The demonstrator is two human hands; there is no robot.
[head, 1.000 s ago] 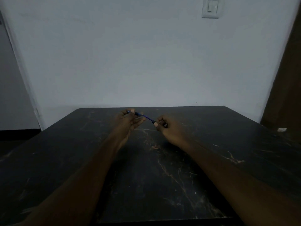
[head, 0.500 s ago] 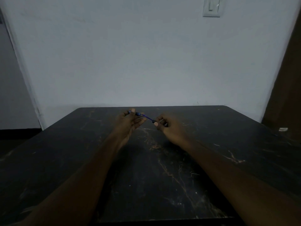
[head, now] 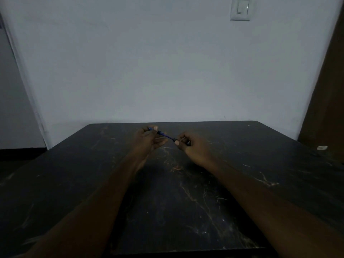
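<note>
Surface: one dark stone-look table with pale, rust-tinted veins; rounded far corners; far edge close against the wall.
Room: plain white wall behind the table; dim light; wall corner at the left, with a dark skirting strip along the floor there.
Wall fitting: one white light switch, high on the wall, right of centre.
Right side: one brown door at the picture's right edge; one small white object beside its foot, too small to identify.
Work item: one blue pen, held above the far middle of the table, clear of the surface, slanting down from left to right between the two hands.
Left hand: fingers curled about the pen's upper left end, thumb tip on the barrel; the lower fingers extend loosely toward the right.
Right hand: thumb and fingers pinch the pen's dark lower right end; the other fingers are curled in.
Count of hands: two, both bare, near each other, joined only by the pen.
Forearms: two, bare, reaching from the near edge toward the table's far middle.
</note>
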